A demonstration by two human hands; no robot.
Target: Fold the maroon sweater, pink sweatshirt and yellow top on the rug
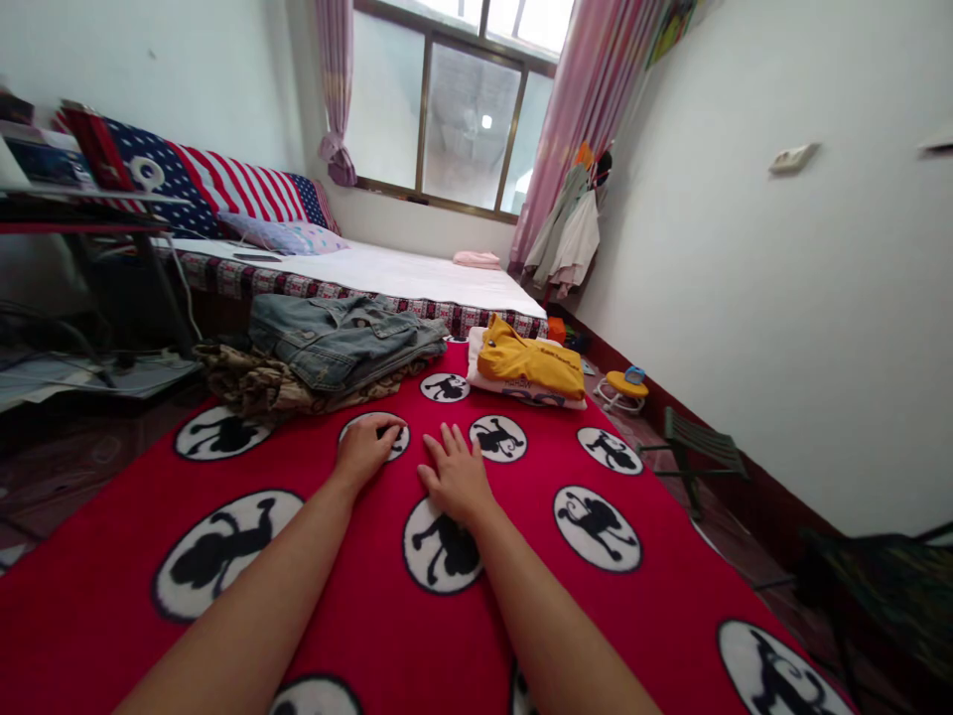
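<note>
A red blanket (357, 616) printed with black monkey figures in white circles lies spread under both hands. My right hand (454, 475) rests on it palm down, fingers spread. To its left, my left hand (366, 447) is loosely bent on the cloth, with a small gap between thumb and fingers and nothing visible in it. Beyond my left hand sits a pile with a folded denim jacket (335, 338) over patterned brown clothing (253, 382). Past my right hand, a folded yellow garment (528, 362) lies on a folded white one (476, 367).
Behind the piles stands a bed (417, 270) with a white sheet and a pillow (287, 235). A cluttered desk (81, 199) is at the left. Along the right wall are a green folding stool (704, 442) and a small yellow-seated stool (626, 385). Clothes (570, 233) hang by the curtain.
</note>
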